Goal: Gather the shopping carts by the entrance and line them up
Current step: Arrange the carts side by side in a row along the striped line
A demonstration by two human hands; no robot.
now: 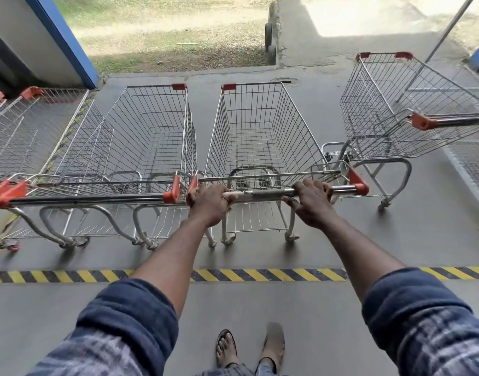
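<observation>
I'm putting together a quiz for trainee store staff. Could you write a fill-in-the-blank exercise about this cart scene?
1. The left hand and the right hand both grip the ____ of the middle cart.
2. Inside, that cart is ____.
3. The floor stripe is yellow and ____.
4. The lone cart, apart from the row of carts, stands on the person's ____ side.

Missing words: handle; empty; black; right.

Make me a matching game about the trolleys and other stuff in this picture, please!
Things:
1. middle cart
2. right-side cart
3. floor stripe
4. grass

Matches:
A. yellow and black
B. outside, past the concrete
C. gripped by the left hand and right hand
D. parked with no hands on its handle

Pairs: 1-C, 2-D, 3-A, 4-B
</observation>
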